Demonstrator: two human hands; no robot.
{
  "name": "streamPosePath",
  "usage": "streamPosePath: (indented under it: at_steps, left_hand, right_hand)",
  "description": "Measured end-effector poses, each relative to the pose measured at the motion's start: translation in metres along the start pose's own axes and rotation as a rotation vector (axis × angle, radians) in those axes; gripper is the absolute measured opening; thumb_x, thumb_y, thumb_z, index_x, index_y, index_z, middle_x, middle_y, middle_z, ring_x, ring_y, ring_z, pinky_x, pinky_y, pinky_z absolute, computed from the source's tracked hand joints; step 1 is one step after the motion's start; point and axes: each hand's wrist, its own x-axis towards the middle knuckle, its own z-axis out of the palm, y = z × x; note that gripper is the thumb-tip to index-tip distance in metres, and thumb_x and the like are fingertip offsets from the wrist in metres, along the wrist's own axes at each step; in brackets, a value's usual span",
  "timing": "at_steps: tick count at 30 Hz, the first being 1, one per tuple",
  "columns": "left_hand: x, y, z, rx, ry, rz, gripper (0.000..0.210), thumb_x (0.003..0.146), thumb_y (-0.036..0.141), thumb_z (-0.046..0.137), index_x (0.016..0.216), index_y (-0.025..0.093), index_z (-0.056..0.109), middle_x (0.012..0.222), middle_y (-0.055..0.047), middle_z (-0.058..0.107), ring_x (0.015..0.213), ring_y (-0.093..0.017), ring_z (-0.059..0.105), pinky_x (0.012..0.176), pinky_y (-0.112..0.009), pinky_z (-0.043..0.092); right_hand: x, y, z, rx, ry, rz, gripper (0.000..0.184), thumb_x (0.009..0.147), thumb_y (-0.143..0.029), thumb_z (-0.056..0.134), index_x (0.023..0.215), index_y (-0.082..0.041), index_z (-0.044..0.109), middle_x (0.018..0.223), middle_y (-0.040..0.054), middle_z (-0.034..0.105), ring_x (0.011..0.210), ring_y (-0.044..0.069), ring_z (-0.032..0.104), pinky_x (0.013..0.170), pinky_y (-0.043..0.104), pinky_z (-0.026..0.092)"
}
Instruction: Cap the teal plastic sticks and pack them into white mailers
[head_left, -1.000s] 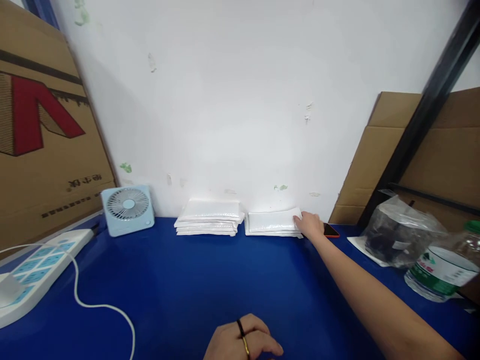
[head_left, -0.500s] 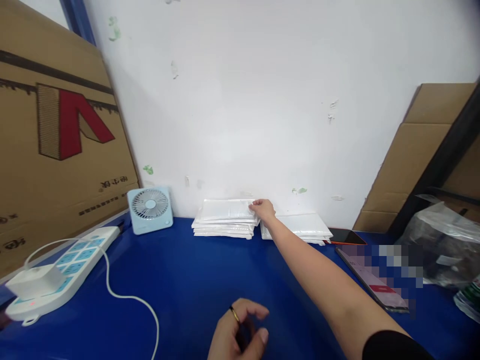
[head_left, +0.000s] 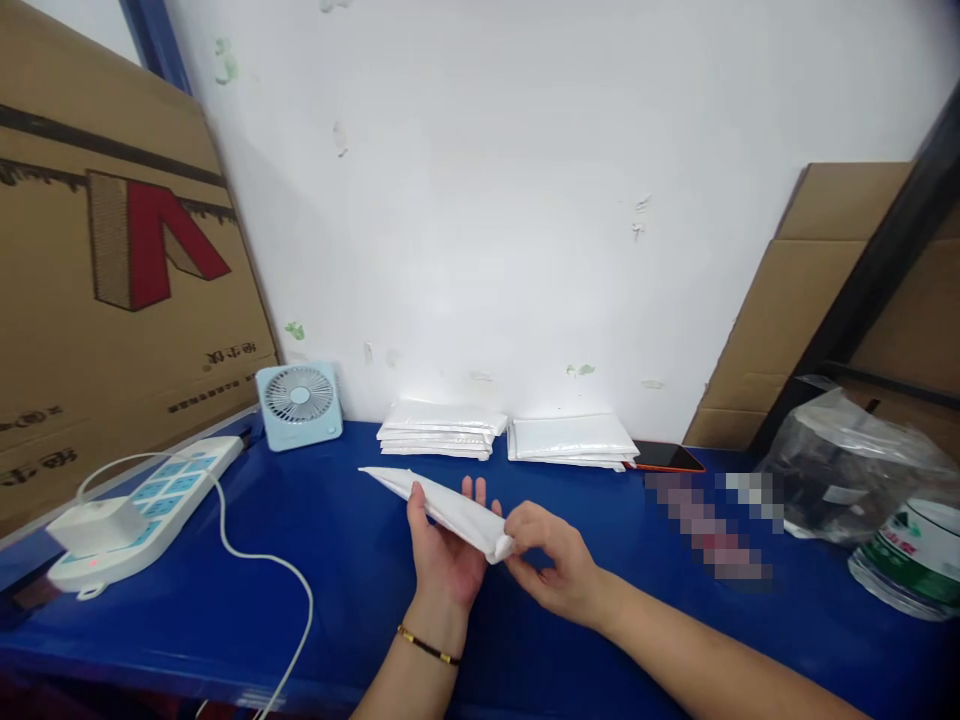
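A flat white packet (head_left: 450, 510) is held tilted above the blue table (head_left: 360, 600), between my two hands. My left hand (head_left: 448, 555) cups it from below, thumb over the near side and fingertips showing behind it. At the packet's right end, my right hand (head_left: 551, 560) pinches the edge with thumb and fingers. Behind my hands, against the wall, lie two piles of similar white packets: a left pile (head_left: 439, 430) and a right pile (head_left: 574, 440). What the packets contain is hidden.
A light blue fan (head_left: 300, 405) stands left of the piles, near a white power strip (head_left: 169, 515) with a trailing cable (head_left: 289, 570). Right of the piles lie a phone (head_left: 667, 457), a clear plastic bag (head_left: 825, 470) and a labelled bottle (head_left: 911, 560). A large cardboard box (head_left: 112, 380) borders the left.
My right hand has come back from the left pile with a white packet, and that pile is lower. My left hand has risen and turned to support the packet.
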Motion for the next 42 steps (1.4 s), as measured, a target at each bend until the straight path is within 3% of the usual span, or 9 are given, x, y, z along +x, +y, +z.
streamPosePath:
  at_steps: [5,8,11,14,18,22,26,32,42]
  left_hand:
    - [0.004,-0.003,0.014,0.053,-0.006,0.22,0.035,0.07,0.04,0.063,0.097,0.02,0.052,0.09,-0.002,0.06,0.081,-0.017,0.062,0.081,-0.04,0.049]
    - [0.003,-0.009,0.03,0.151,-0.059,0.399,0.027,0.071,0.031,0.062,0.096,0.022,0.055,0.084,0.001,0.061,0.076,-0.013,0.061,0.078,-0.031,0.049]
    - [-0.001,-0.023,0.046,0.271,-0.22,0.537,0.031,0.073,0.033,0.06,0.102,0.023,0.054,0.087,0.001,0.061,0.084,-0.015,0.06,0.08,-0.03,0.048]
    - [-0.004,-0.042,0.057,0.442,-0.398,0.58,0.04,0.071,0.03,0.063,0.108,0.023,0.052,0.093,-0.001,0.06,0.091,-0.016,0.059,0.081,-0.029,0.047]
    - [-0.006,-0.062,0.061,0.663,-0.529,0.626,0.049,0.066,0.025,0.069,0.112,0.022,0.05,0.098,-0.003,0.059,0.094,-0.016,0.057,0.081,-0.027,0.046]
    - [-0.006,-0.065,0.064,0.704,-0.544,0.668,0.05,0.066,0.027,0.069,0.112,0.022,0.051,0.1,-0.004,0.058,0.096,-0.018,0.056,0.085,-0.029,0.044]
    - [-0.006,-0.057,0.071,0.671,-0.557,0.704,0.05,0.066,0.029,0.068,0.112,0.023,0.05,0.101,-0.003,0.056,0.099,-0.018,0.055,0.091,-0.032,0.043]
    - [0.003,-0.046,0.071,0.625,-0.55,0.72,0.044,0.069,0.03,0.065,0.11,0.025,0.051,0.103,-0.002,0.054,0.1,-0.018,0.054,0.092,-0.034,0.044]
    - [0.017,-0.001,0.068,0.575,-0.491,0.79,0.034,0.075,0.033,0.057,0.108,0.03,0.052,0.107,0.0,0.052,0.102,-0.016,0.052,0.089,-0.031,0.046]
  right_hand:
    - [-0.024,-0.001,-0.023,-0.039,-0.226,-0.09,0.016,0.081,-0.016,0.047,0.089,-0.024,0.059,0.079,0.0055,0.063,0.083,0.018,0.058,0.077,0.034,0.045]
    - [-0.026,0.002,-0.021,0.234,0.213,0.282,0.016,0.078,-0.028,0.053,0.093,-0.023,0.058,0.093,0.0065,0.062,0.092,0.02,0.055,0.083,0.035,0.043]
    - [-0.015,0.007,-0.013,0.767,0.656,0.774,0.029,0.083,-0.041,0.043,0.1,-0.021,0.055,0.105,0.0075,0.06,0.098,0.021,0.055,0.081,0.035,0.045]
    - [-0.003,0.013,-0.007,1.241,0.684,1.067,0.037,0.085,-0.043,0.035,0.099,-0.017,0.057,0.093,0.0092,0.065,0.087,0.023,0.06,0.068,0.035,0.048]
    - [-0.004,0.027,-0.01,1.459,0.851,1.215,0.029,0.086,-0.035,0.036,0.091,-0.017,0.058,0.075,0.0046,0.068,0.071,0.019,0.063,0.062,0.031,0.049]
    - [-0.014,0.04,-0.014,1.42,0.926,1.314,0.021,0.084,-0.033,0.043,0.087,-0.018,0.057,0.068,0.0015,0.066,0.063,0.016,0.064,0.056,0.027,0.049]
    - [-0.018,0.043,-0.013,1.289,0.8,1.369,0.026,0.08,-0.043,0.049,0.087,-0.019,0.055,0.065,0.001,0.065,0.055,0.015,0.062,0.045,0.024,0.047]
    - [-0.015,0.041,-0.013,1.087,0.627,1.37,0.035,0.071,-0.052,0.059,0.072,-0.018,0.048,0.043,-0.005,0.048,0.028,0.006,0.04,0.026,0.012,0.015]
    - [-0.029,0.067,-0.043,0.658,0.699,1.329,0.031,0.064,-0.041,0.067,0.06,-0.018,0.047,0.036,-0.008,0.038,0.028,0.005,0.03,0.027,0.016,0.014]
